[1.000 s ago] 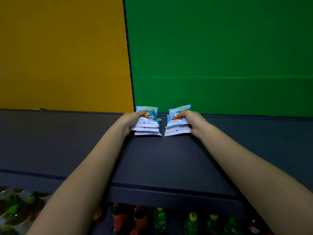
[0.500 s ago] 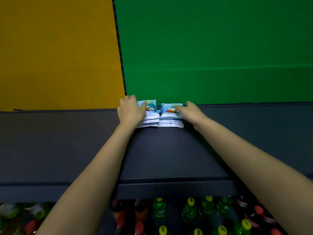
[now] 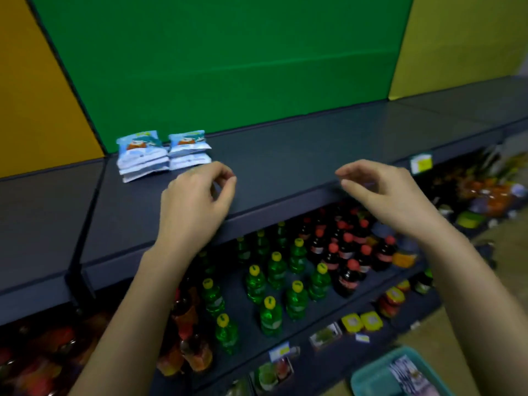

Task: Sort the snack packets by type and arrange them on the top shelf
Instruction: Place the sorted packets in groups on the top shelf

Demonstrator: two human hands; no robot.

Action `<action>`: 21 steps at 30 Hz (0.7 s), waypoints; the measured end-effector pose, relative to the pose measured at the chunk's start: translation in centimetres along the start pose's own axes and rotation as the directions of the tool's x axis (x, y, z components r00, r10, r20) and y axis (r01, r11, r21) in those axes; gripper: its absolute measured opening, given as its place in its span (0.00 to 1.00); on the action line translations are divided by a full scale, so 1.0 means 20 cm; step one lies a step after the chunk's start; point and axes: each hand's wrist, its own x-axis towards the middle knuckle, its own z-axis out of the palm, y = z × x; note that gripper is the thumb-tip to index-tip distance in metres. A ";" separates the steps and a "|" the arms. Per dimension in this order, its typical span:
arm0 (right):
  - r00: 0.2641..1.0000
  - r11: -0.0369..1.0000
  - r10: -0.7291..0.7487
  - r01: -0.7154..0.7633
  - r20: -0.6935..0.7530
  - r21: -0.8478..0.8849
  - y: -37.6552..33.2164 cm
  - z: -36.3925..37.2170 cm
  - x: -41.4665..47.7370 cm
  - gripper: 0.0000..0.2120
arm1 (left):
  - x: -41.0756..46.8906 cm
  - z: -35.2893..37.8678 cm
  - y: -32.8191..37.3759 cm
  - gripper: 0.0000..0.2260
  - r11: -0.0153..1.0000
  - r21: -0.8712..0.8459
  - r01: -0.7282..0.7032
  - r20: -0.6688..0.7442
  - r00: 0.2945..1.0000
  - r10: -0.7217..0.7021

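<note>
The left hand (image 3: 197, 200) hangs in the middle of the frame with its fingers softly curled, and it holds nothing. The right hand (image 3: 385, 195) is at the same height, right of the middle, with loose fingers, and it holds nothing too. Both hands float over the front edge of the top shelf (image 3: 300, 150), which is dark grey and runs across the frame. The snack packets (image 3: 141, 155) lie on this shelf in the upper left of the frame, just past the left hand and not touching it. They sit in 2 piles side by side, and the piles touch. All the packets look like the same kind, blue and white. The left pile looks like 3 or 4 packets, and the right pile (image 3: 189, 151) looks like 2 or 3, but it is too blurry to be sure. So this kind looks sorted and put in place. A blue-green basket (image 3: 368, 381) peeks in at the lower right corner with at least 1 packet (image 3: 407, 372) in it, so I think more sorting is left. Under the top shelf stand about 10 green bottles (image 3: 270, 312) with yellow caps and about 9 dark bottles (image 3: 347, 277) with red caps.
</note>
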 end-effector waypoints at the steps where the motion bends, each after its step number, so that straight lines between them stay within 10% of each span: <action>1: 0.999 1.000 0.025 -0.025 -0.026 -0.016 0.07 -0.04 -0.09 0.08 | -0.05 0.03 0.06 0.09 0.999 0.016 -0.030 0.000 1.000 0.030; 8: 0.976 0.956 0.198 -0.213 -0.089 -0.203 0.59 -0.32 -0.73 0.09 | -0.46 0.31 0.43 0.09 0.993 0.052 -0.104 0.156 0.983 0.095; 21: 0.832 0.809 0.538 -0.465 0.136 -0.360 1.40 -0.79 -1.85 0.13 | -1.41 0.82 1.26 0.05 0.968 0.142 0.206 0.523 0.815 -0.250</action>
